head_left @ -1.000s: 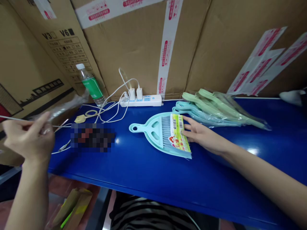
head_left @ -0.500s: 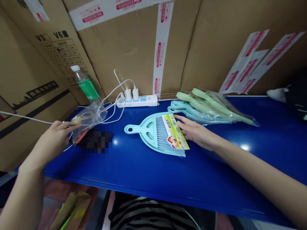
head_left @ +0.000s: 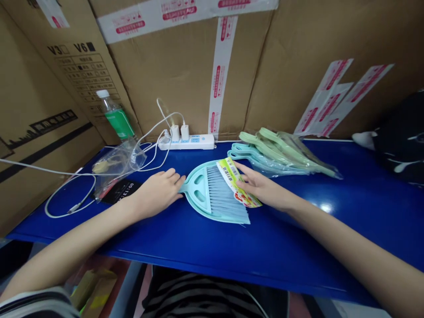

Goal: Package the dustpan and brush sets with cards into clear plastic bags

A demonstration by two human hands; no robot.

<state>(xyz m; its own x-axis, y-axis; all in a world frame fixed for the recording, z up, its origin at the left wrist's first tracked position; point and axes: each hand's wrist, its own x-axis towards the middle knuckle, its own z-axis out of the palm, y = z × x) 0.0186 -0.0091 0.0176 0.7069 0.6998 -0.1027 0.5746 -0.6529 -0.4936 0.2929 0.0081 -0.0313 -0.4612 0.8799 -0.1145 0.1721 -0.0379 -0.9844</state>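
Nearer to me than the white power strip (head_left: 205,142) and slightly to its right, a light teal dustpan (head_left: 195,206) lies on the blue table (head_left: 298,251), with a matching brush (head_left: 227,194) nested on top of it, its grey-blue bristles pointing right. My left hand (head_left: 160,192), on my side of the strip and a little left of its middle, has its fingers closed on the handle end of the dustpan; they cover most of that handle, so I can't tell whether they grip the brush's handle too. With my right hand (head_left: 260,187), nearer to me than the strip and beyond its right end, I grasp the printed label card (head_left: 233,179), thumb on its face; the card slants across the ends of the bristles.

Just right of the strip are teal and pale green bagged sets (head_left: 281,150), heaped in clear film. To the left of the strip leans a bottle (head_left: 119,123) with a green label. Left of the strip and nearer to me, a crumpled clear bag (head_left: 124,157) overlaps a dark phone (head_left: 121,192), which my left forearm partly hides. Two white chargers (head_left: 184,132) stand plugged into the strip itself, and large cardboard boxes (head_left: 172,70) rise behind it.
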